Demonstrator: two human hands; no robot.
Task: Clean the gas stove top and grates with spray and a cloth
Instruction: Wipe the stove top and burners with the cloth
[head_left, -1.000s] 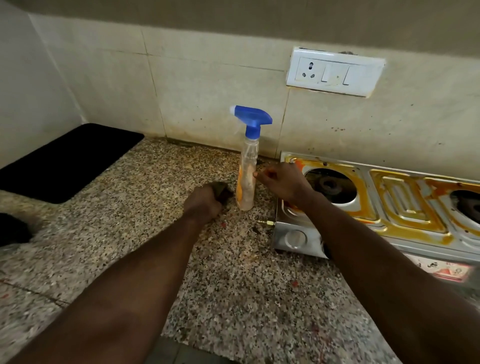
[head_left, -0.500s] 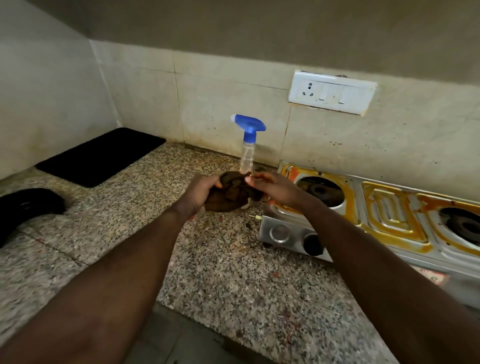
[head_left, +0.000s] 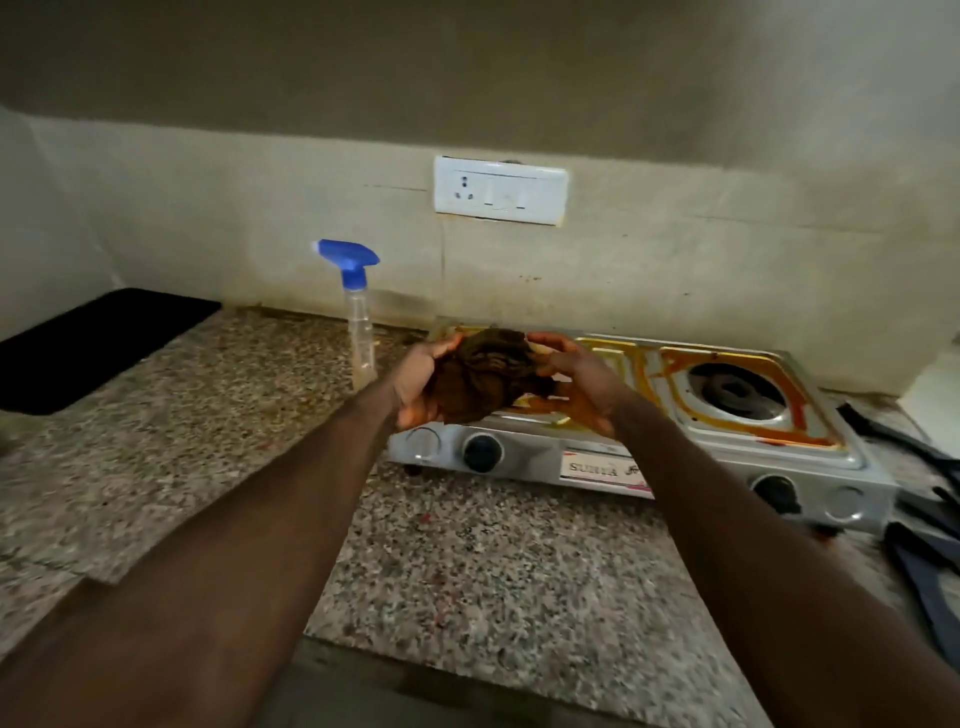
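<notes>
With both hands cupped round the bunched cloth (head_left: 480, 376), left hand (head_left: 421, 382) and right hand (head_left: 582, 387) hold it in the air over the stove's (head_left: 675, 457) left end. Orange-stained top runs long axis left-right, extending off to the right, so right hand's nearer for wiping. Bottle (head_left: 358, 322) stands on the counter (head_left: 208, 441) just left, nearer the left hand.
</notes>
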